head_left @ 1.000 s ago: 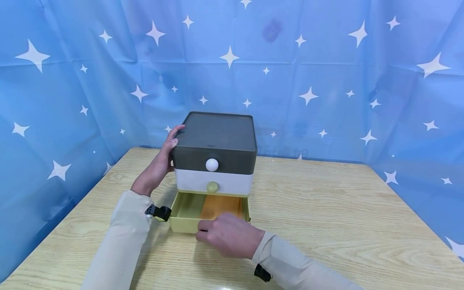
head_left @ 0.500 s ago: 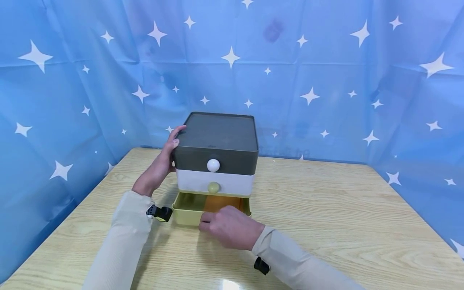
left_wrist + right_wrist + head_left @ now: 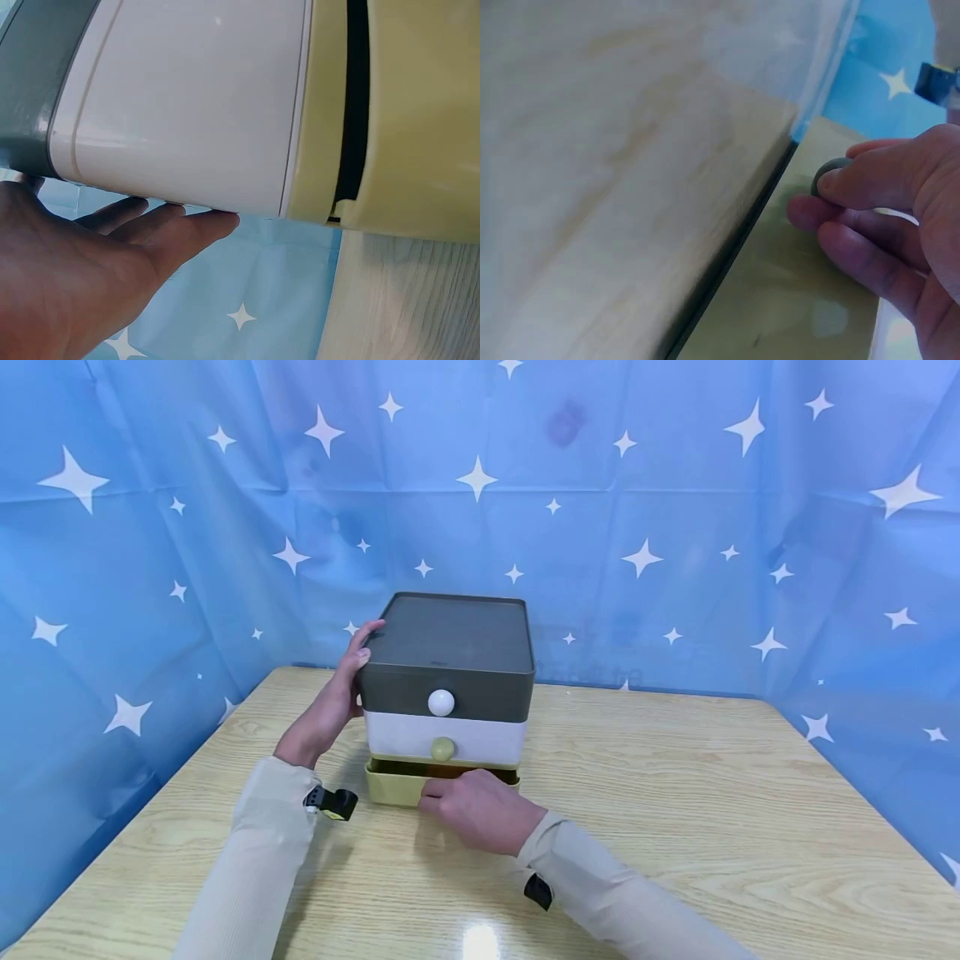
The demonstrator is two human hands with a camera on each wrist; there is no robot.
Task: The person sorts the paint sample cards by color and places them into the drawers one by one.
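– What's on the wooden table?
– A three-tier drawer box (image 3: 447,681), upright, near the table's far edge: dark grey top tier, white middle tier, yellow-green bottom.
– The drawers?
– The bottom drawer (image 3: 397,781) sticks out slightly, a dark gap above its front. Its grey knob (image 3: 826,172) is round.

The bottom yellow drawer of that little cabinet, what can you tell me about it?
The yellow drawer is the lowest of three tiers, under a white drawer and a dark grey top. It looks like smooth plastic. It stands slightly out, a dark gap showing along its top edge, with something orange just visible inside. The right hand pinches its small grey knob. It sits level on the wooden table.
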